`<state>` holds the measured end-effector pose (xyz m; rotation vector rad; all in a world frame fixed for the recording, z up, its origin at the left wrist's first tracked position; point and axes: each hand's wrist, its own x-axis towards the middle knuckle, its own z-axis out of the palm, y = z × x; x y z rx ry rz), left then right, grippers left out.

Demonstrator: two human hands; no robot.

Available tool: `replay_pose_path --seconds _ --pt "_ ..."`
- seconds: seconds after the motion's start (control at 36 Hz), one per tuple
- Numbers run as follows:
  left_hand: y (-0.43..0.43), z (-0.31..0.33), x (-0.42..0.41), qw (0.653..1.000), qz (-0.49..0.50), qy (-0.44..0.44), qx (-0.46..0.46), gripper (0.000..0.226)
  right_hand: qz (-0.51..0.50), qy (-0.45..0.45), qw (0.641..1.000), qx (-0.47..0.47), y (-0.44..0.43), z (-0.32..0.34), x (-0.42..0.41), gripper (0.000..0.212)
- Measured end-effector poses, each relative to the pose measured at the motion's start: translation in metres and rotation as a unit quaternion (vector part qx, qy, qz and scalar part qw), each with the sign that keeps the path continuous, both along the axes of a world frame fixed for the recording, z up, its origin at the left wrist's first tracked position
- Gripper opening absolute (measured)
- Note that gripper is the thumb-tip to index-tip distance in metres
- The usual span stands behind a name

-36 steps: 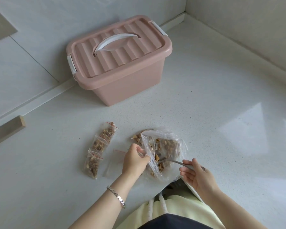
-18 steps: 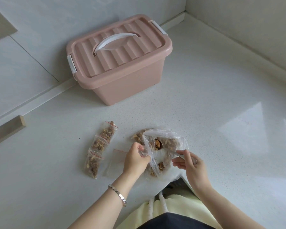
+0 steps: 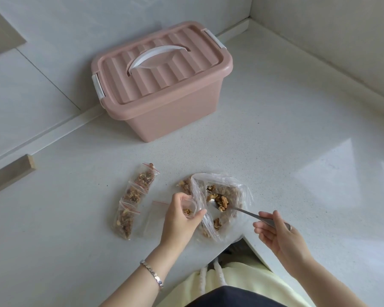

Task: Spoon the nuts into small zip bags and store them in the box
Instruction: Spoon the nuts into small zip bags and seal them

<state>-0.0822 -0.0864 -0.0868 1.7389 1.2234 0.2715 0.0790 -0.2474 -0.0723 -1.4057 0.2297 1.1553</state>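
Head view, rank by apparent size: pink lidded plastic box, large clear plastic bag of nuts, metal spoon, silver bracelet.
1. pink lidded plastic box
2. large clear plastic bag of nuts
3. metal spoon, handle partly hidden
4. silver bracelet, only partly visible

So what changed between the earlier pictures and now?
The right hand pushed the spoon toward the small bag, then drew back rightward; the spoon now carries nuts inside the big bag. The left hand kept holding the small bag. The box and filled bags stayed put.
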Motion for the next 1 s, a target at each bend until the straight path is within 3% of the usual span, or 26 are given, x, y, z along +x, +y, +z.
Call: replay_pose_path --seconds 0.19,0.47,0.61,0.67,0.92,1.0 --pt "-0.001 -0.013 -0.003 0.998 -0.027 0.000 0.056 0.050 -0.020 -0.036 0.998 0.040 -0.008 0.017 0.006 0.038" --pt "-0.003 -0.004 0.013 0.995 -0.022 -0.026 0.096 0.045 -0.005 -0.101 0.991 0.089 0.008 0.046 -0.008 0.040" --pt "-0.004 0.010 0.027 0.997 0.010 -0.036 0.072 0.043 0.007 -0.180 0.979 0.098 0.019 0.058 -0.026 0.069" --pt "-0.004 0.013 0.031 0.997 0.014 -0.032 0.063 0.044 0.014 -0.217 0.971 0.096 0.022 0.059 -0.032 0.071" --pt "-0.002 0.018 0.035 0.997 0.022 -0.061 0.038 0.041 0.093 -0.418 0.899 0.095 0.015 0.064 -0.040 0.039" --pt "-0.001 0.021 0.037 0.999 0.023 -0.028 0.032 0.048 0.126 -0.468 0.870 0.092 0.012 0.061 -0.038 0.032"
